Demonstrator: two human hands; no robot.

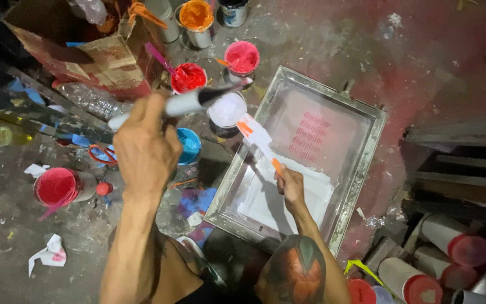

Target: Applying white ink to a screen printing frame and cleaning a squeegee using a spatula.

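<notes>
My left hand (pixel 147 143) is raised over the paint cups and grips a long white-and-black stick (pixel 184 101), held crosswise. Its dark end reaches above the cup of white paint (pixel 227 110). My right hand (pixel 291 186) rests inside the metal-framed printing screen (pixel 367 146) and holds a thin white spatula with orange ends (pixel 257 138). The spatula points up and left toward the white cup. White paint (pixel 310 194) is spread across the lower part of the mesh, below several rows of faint red lettering.
Open paint cups stand left of the frame: blue (pixel 189 143), red (pixel 188 77), pink (pixel 242 57), orange (pixel 196 15), and another red one (pixel 57 186). A torn cardboard box (pixel 85 50) sits at the top left. Orange-handled scissors (pixel 102 155) lie on the floor, and red-capped rolls (pixel 451 242) lie at the bottom right.
</notes>
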